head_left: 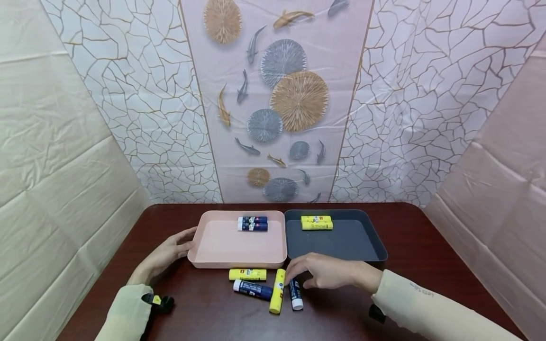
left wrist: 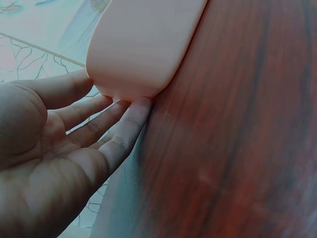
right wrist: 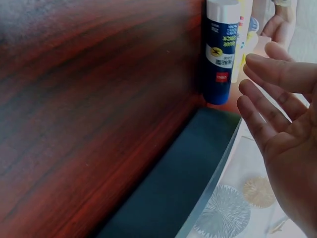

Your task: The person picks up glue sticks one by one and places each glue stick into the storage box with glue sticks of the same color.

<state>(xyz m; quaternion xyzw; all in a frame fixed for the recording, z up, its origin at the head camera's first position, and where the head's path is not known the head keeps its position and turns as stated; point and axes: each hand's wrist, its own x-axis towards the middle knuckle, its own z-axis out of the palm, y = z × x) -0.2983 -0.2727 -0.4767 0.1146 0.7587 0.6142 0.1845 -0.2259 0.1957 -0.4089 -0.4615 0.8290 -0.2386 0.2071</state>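
Note:
My left hand [head_left: 167,252] touches the left end of the pink tray [head_left: 217,246], its fingers fairly straight against the wall in the left wrist view. In front of the dark grey tray, my right hand [head_left: 326,272] hovers over a blue glue stick [head_left: 295,294]. The right wrist view shows its loosely bent fingers beside that blue glue stick [right wrist: 219,54], with a gap between them. Just left of it lies a yellow glue stick [head_left: 277,292]. Further left are another blue glue stick [head_left: 251,289] and a second yellow glue stick [head_left: 247,274].
The dark grey tray [head_left: 354,239] adjoins the pink one and holds two yellow glue sticks [head_left: 316,226] near its back left. Two blue glue sticks [head_left: 253,227] lie together in the pink tray. Behind the dark red table [head_left: 204,312] hangs a patterned cloth [head_left: 277,189].

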